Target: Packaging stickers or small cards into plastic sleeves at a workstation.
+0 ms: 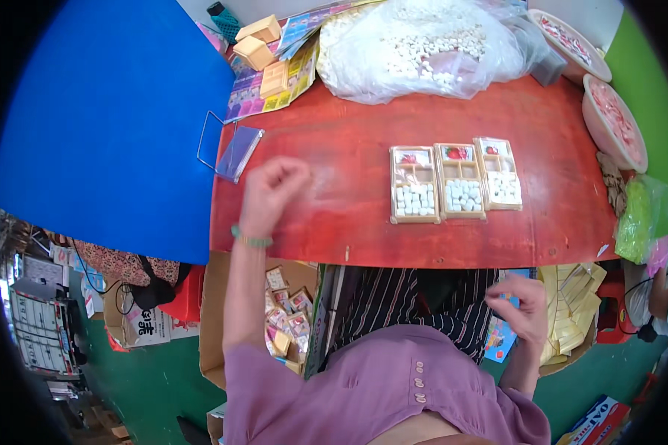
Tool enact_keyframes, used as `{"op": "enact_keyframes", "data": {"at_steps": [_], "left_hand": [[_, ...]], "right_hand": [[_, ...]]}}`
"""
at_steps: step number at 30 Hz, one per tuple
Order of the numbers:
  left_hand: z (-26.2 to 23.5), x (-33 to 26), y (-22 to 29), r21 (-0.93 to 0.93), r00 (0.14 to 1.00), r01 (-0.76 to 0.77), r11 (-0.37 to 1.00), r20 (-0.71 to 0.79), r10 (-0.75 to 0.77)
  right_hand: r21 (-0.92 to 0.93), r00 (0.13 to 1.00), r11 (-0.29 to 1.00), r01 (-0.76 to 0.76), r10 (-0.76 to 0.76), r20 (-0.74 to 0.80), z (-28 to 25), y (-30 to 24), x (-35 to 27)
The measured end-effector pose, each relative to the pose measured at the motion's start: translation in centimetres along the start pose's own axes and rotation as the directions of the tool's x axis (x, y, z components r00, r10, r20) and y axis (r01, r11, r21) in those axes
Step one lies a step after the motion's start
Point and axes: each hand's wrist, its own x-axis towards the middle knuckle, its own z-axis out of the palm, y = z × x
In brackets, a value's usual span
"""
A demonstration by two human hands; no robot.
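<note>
My left hand [274, 185] is raised over the left part of the red table [364, 245], fingers curled and a little blurred. Whatever it may hold is hidden. Close by lies a flat purple pack [239, 153]. My right hand [523, 300] hovers off the table's front edge, its fingers bent inward; I cannot make out anything in them. Three beige compartment trays stand side by side right of centre: a left tray [414, 216], a middle tray [464, 214] and a right tray [505, 205]. Each has white pellets in its near compartment and a red fruit picture in its far one.
A clear plastic bag [371, 81] of white pellets lies at the back. At the far right stand an upper bowl [605, 70] and a lower bowl [597, 122] of small packets. Below the table are a left cardboard box [215, 326] of packed trays and gold trays [579, 304].
</note>
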Motion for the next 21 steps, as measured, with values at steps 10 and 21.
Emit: {"op": "enact_keyframes", "data": {"at_steps": [10,21], "left_hand": [[-6.5,25.0,-5.6,0.686,0.878,-0.178,0.706,-0.213,0.428],[-5.0,39.9,-12.1,0.782,0.968,-0.081,0.618,-0.087,0.237]], "right_hand": [[-0.341,0.93,0.934,0.108,-0.216,-0.296,6.8,2.4,6.0],[-0.44,0.962,0.893,0.092,-0.194,-0.192,7.2,2.6,7.0]]}}
